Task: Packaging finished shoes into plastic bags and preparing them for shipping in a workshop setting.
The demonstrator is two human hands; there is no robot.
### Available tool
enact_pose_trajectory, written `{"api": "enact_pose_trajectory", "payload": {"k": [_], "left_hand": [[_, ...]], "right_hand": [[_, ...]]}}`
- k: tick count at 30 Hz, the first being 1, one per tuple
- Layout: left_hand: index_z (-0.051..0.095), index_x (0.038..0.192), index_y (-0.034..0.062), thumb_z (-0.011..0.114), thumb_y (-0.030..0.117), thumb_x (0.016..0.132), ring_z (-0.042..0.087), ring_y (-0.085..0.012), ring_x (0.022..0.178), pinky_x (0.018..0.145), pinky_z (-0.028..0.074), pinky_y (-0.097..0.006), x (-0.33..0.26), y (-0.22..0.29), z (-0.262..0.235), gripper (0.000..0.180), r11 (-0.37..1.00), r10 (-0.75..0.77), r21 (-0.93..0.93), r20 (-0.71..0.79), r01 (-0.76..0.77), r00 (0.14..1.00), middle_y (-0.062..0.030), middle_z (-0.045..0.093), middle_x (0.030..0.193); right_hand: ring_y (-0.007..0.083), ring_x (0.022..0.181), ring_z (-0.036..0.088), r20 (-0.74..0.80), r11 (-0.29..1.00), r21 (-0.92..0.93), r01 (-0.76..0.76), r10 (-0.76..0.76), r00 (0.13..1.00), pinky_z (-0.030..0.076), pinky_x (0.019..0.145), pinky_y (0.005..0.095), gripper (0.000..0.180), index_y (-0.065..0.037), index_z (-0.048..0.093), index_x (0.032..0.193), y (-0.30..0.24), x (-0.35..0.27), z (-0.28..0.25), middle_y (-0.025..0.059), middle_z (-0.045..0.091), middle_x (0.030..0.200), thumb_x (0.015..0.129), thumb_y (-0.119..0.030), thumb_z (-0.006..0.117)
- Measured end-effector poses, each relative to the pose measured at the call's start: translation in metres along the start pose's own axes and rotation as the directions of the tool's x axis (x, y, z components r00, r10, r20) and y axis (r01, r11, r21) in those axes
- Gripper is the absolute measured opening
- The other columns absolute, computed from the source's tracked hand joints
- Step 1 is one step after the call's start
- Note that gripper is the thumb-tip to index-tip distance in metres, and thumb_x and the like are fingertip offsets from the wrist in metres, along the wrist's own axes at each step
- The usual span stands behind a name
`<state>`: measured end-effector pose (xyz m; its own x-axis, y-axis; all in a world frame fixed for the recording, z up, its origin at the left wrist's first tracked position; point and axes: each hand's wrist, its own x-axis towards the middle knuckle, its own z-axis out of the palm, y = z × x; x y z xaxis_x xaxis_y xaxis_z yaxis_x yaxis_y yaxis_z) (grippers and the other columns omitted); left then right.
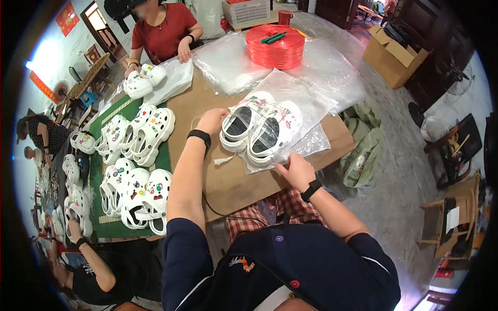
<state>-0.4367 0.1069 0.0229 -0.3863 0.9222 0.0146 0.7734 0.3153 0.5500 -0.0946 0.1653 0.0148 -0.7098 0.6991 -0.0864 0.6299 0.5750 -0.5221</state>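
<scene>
A pair of white clogs (284,124) with dark insoles and small charms lies side by side on the brown table, inside a clear plastic bag (280,83). At the left edge of the pair, my left hand (212,122) has its fingers closed on the bag beside the heel strap. My right hand (298,173) pinches the bag's near edge, just right of the other clog's heel. The fingertips of both hands are partly covered by plastic. A small white tag-like piece (225,159) rests on the table below the left clog.
Several white clogs (136,194) with charms stand on the green mat at left. A red twine roll (275,47) sits on clear plastic sheets (220,59). Across the table, a person in red handles bagged clogs (139,84). Another person's hand (75,231) touches clogs at far left.
</scene>
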Motion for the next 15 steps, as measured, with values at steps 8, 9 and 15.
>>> {"api": "enact_pose_trajectory", "payload": {"k": [8,9,15], "left_hand": [[0.057,0.091,0.0022,0.06,0.016,0.082,0.062,-0.037,0.082,0.072,0.048,-0.04,-0.008,-0.019,0.027,0.017,0.999,-0.035,-0.04,-0.198,0.028,0.98,-0.0217,0.064,0.084],[0.057,0.09,0.0023,0.06,0.016,0.082,0.062,-0.0375,0.081,0.071,0.048,-0.04,-0.011,-0.023,0.027,0.016,0.999,-0.036,-0.038,-0.21,0.029,0.977,-0.0214,0.064,0.083],[0.052,0.089,0.0013,0.054,0.012,0.084,0.06,-0.0425,0.08,0.068,0.047,-0.047,-0.022,-0.008,0.034,0.012,0.988,-0.148,-0.111,-0.404,0.112,0.903,-0.0243,0.062,0.081]], "right_hand": [[0.0405,0.082,0.06,0.027,0.997,-0.075,-0.013,0.015,1.0,0.047,0.071,0.0481,0.04,-0.001,0.057,0.085,0.002,0.007,0.015,0.0231,0.063,0.083,0.083,-0.041,0.057],[0.0405,0.082,0.06,0.029,0.997,-0.073,-0.001,0.003,1.0,0.047,0.071,0.0481,0.04,-0.001,0.057,0.085,0.0,0.006,0.016,0.0231,0.063,0.083,0.083,-0.041,0.057],[0.0416,0.074,0.061,-0.112,0.959,0.281,0.031,0.001,0.994,0.047,0.065,0.0462,0.031,-0.001,0.063,0.087,0.013,0.008,0.012,0.0213,0.064,0.076,0.084,-0.031,0.053]]}}
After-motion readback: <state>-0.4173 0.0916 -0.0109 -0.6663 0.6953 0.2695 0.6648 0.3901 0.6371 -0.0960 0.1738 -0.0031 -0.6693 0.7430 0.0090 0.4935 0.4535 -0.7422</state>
